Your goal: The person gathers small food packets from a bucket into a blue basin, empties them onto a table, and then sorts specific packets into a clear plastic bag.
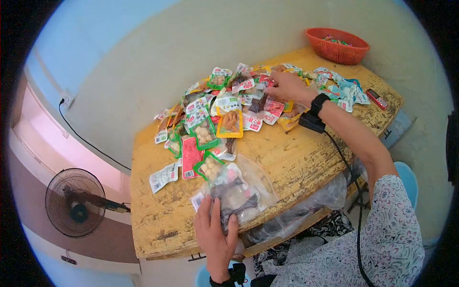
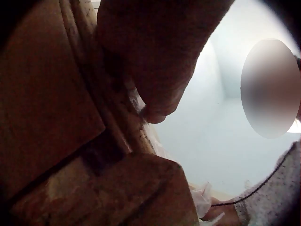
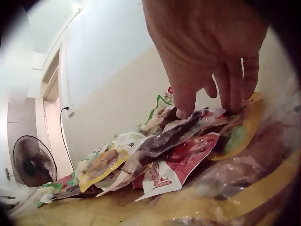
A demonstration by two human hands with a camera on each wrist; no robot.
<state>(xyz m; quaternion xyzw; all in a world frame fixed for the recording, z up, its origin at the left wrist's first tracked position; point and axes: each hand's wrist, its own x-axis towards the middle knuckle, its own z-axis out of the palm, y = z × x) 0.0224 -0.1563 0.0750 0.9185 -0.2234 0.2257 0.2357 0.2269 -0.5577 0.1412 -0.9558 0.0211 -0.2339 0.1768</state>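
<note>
Pale walls (image 1: 162, 81) stand behind a worn yellow desk (image 1: 158, 210) in the head view, and a heap of packets (image 1: 203, 136) covers much of its far part. The right hand (image 1: 290, 87) reaches into the heap's right portion; the left hand (image 1: 215, 239) rests at the near edge on a clear bag (image 1: 246, 196), fingers fairly straight, thumb spread from them. Since the packets overlap, it seems best to take one by its edge and lift it upward, so that neighbours don't slide along; a light left hand should steady the bag. A cable (image 1: 359, 220) hangs from the right wrist and might snag on the desk's edge. Around lie a phone (image 1: 377, 99) and, in the far corner, a red basket (image 1: 334, 51); a fan (image 1: 76, 203) stands at left. The left wrist view is too dark to add much. In the right wrist view, thumb and fingers point down, apart, at a dark-filled packet (image 3: 169, 136) overlapping a red packet (image 3: 193, 153); their tips are partly hidden, so whether they pinch it I cannot tell.
</note>
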